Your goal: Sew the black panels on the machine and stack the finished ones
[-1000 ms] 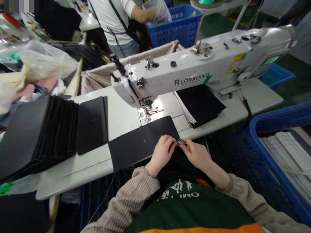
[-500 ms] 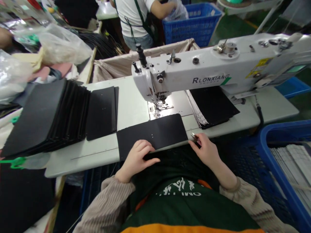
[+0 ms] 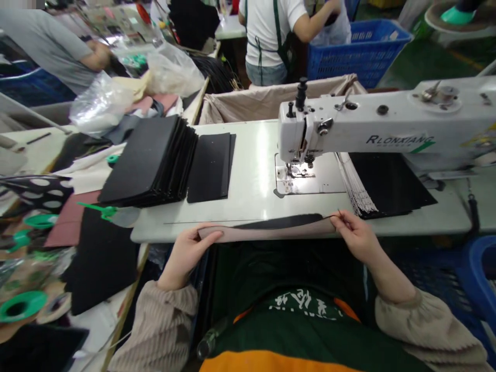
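My left hand (image 3: 190, 253) pinches the left end of a black panel (image 3: 284, 222), thumb on top of its near edge. At the opposite end, my right hand (image 3: 356, 235) grips the panel between thumb and fingers. A thin dark tip pokes up by the right fingers; what it belongs to is hidden. The panel's near edge is lifted and shows a pale greyish-pink underside, while the black face slopes away toward the table. Behind it stands a white sewing machine (image 3: 387, 121), its lit needle plate (image 3: 329, 181) apart from the panel.
Left on the tabletop (image 3: 251, 181) are a tall stack of black panels (image 3: 143, 155) and a smaller pile (image 3: 209, 168). More panels (image 3: 391, 181) lie under the machine arm. A blue crate (image 3: 480, 274) stands at right. Two people work beyond.
The panel lay flat on the table edge; now its near edge is raised, showing the underside. My left hand has closed on its left end. The view has swung left.
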`<action>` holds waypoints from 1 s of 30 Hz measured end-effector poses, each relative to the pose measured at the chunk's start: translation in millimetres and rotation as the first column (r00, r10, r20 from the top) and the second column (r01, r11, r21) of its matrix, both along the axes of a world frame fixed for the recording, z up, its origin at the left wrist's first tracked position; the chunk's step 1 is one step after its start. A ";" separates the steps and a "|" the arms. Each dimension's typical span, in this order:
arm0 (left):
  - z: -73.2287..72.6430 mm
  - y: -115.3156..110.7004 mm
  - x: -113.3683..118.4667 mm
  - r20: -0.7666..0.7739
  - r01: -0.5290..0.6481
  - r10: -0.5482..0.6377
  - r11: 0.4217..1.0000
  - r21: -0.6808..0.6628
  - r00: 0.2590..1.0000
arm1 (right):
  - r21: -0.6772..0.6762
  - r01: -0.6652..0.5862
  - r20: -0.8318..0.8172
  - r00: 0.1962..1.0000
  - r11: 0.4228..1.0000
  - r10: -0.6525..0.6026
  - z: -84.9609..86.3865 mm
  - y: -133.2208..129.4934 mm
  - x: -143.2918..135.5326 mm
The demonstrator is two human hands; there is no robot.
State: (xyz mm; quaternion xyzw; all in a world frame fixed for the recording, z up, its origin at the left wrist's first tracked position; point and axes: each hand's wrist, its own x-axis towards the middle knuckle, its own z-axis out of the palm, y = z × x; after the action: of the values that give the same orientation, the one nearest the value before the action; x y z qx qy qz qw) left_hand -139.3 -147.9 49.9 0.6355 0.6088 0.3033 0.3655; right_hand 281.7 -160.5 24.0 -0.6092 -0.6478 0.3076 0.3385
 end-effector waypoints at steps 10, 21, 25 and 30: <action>11.4 4.2 0.5 0.353 -0.213 0.317 0.929 -0.302 0.880 | -0.014 0.095 -0.135 0.986 0.995 -0.096 15.0 15.9 -18.9; 31.0 3.9 8.5 0.401 -0.201 0.328 0.923 -0.327 0.855 | 0.009 0.076 0.003 0.997 0.997 -0.076 10.0 20.4 -20.6; 80.6 9.3 -8.3 0.249 -0.398 0.376 0.916 0.047 0.893 | 0.012 -0.006 0.092 0.996 1.000 0.005 12.2 18.5 -16.9; 166.7 34.9 -61.7 0.141 -0.475 0.632 0.398 0.785 0.762 | 0.057 0.013 0.172 0.985 0.998 -0.023 16.0 11.6 -3.4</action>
State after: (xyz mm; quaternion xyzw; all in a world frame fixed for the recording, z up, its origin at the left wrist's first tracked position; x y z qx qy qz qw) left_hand -201.0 -113.0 216.6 0.5121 0.6183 0.5821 -0.1292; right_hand 278.2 -148.9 40.0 -0.6298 -0.6775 0.2324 0.3006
